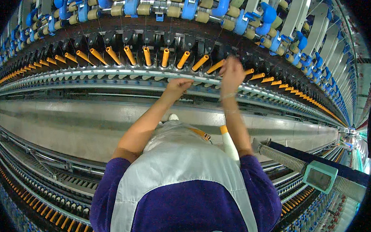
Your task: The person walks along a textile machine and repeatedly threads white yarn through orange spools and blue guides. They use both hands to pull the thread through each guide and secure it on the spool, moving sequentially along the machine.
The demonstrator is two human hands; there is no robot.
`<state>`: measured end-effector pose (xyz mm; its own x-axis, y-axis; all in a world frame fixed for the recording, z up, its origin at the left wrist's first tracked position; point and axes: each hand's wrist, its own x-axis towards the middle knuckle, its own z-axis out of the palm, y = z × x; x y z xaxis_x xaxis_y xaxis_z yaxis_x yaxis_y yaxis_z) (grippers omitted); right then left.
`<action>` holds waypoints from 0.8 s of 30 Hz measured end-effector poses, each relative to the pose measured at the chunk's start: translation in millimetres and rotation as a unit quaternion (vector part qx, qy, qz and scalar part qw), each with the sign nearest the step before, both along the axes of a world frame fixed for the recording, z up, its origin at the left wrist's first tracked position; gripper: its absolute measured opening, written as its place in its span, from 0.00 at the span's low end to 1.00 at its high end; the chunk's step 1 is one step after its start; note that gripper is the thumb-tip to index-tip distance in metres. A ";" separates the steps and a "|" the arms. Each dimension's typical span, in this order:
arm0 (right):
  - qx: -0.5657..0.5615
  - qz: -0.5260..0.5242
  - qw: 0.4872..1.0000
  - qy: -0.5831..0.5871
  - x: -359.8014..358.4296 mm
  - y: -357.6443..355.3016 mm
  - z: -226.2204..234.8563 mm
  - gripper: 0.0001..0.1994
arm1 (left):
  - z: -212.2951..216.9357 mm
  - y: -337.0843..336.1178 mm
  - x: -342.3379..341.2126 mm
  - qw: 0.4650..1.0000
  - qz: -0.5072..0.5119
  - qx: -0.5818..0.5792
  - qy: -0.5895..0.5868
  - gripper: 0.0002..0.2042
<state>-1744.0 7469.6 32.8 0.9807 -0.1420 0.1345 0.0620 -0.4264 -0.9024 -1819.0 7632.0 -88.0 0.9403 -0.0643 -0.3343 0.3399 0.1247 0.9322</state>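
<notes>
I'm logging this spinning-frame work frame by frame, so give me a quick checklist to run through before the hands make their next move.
1. Left hand at the metal rail below the spindles: ok, it rests there.
2. Right hand up at the orange bobbins: ok, fingers pinched beside one.
3. Thread between the hands: cannot tell, too thin to see.
4. Bobbins seated in an even row: ok where visible.
5. Spare bobbin in the apron: ok, orange tip showing.
6. Rollers above clear of both hands: ok.
</notes>
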 end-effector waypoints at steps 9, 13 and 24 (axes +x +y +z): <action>0.289 0.382 0.790 0.383 -26.2 30.7 -89.0 0.11 | 108.9 60.9 -53.1 0.953 -0.064 -0.278 0.102 0.13; 0.233 0.387 0.846 0.283 -28.5 36.8 6.7 0.09 | 95.7 61.5 -81.5 0.925 -0.086 -0.364 0.059 0.11; -0.474 0.056 0.848 -0.230 80.8 83.8 166.3 0.13 | 163.7 38.4 84.8 0.988 0.022 -0.123 -0.094 0.30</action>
